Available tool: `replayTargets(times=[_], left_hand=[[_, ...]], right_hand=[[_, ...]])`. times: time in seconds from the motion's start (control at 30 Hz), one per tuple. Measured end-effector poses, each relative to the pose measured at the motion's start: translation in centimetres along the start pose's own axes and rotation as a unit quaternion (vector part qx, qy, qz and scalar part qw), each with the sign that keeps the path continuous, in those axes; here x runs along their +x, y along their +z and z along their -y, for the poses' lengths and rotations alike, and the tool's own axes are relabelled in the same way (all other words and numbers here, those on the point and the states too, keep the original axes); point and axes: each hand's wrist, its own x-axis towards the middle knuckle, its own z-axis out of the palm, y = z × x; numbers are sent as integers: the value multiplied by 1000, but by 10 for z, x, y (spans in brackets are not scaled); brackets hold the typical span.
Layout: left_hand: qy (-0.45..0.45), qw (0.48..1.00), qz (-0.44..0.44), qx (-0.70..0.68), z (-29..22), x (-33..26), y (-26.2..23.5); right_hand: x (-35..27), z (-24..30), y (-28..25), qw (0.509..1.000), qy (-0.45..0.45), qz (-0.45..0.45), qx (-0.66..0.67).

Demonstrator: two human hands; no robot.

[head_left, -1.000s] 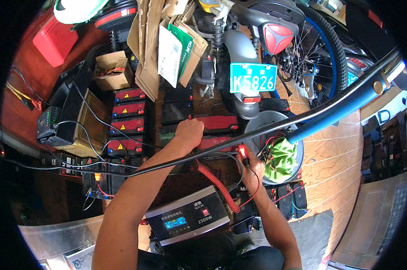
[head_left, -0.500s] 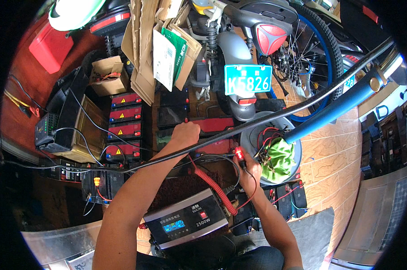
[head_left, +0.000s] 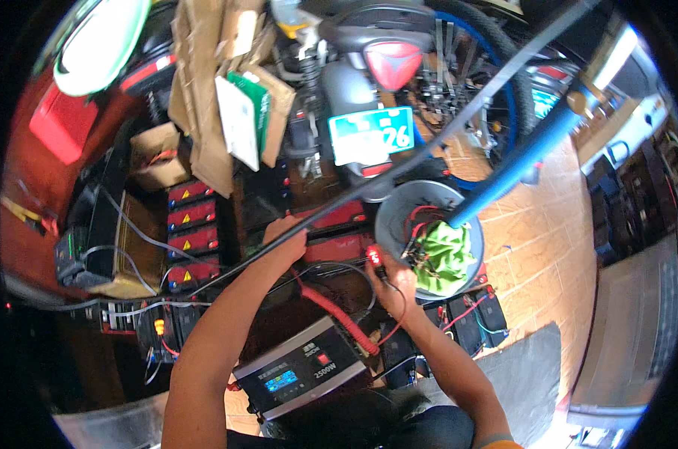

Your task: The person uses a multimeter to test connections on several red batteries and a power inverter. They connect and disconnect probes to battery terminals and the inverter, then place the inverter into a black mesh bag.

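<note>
My left hand [head_left: 283, 238] lies on the left end of a red-topped battery [head_left: 337, 217], fingers curled over its edge; a dark rod [head_left: 429, 142] crosses in front and hides part of them. My right hand [head_left: 396, 286] pinches a red clamp [head_left: 374, 257] just below a second red-topped battery [head_left: 337, 247]. A coiled red cable [head_left: 339, 314] runs from the clamp down to a grey box with a blue display [head_left: 298, 372] near my knees.
A grey bucket [head_left: 387, 224] with a green cloth and wires sits right of my right hand, under a blue pole [head_left: 518, 161]. A row of red-topped batteries [head_left: 193, 232] stands at left. A scooter's rear [head_left: 354, 82], cardboard [head_left: 200, 112] and small black batteries [head_left: 470, 318] lie around.
The view has swung so the whole scene sits further left. Both hands keep their places on the battery and the clamp.
</note>
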Motion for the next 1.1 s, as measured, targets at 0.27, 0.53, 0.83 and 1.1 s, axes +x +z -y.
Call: replayTargets(times=[0.27, 0.53, 0.83, 1.1], left_hand=[[-3, 997, -47, -58, 18, -6, -4], [-61, 860, -77, -500, 9, -53, -70], [71, 823, -90, -556, -67, -163, -115], [211, 837, -140, -486, -111, -220, -148]], right_hand=[[-23, 17, -45, 991, 33, -33, 122], [-55, 55, -109, 957, 135, -91, 238], [-69, 83, -150, 947, 49, -208, 238], [-55, 115, -178, 926, 47, -189, 322]])
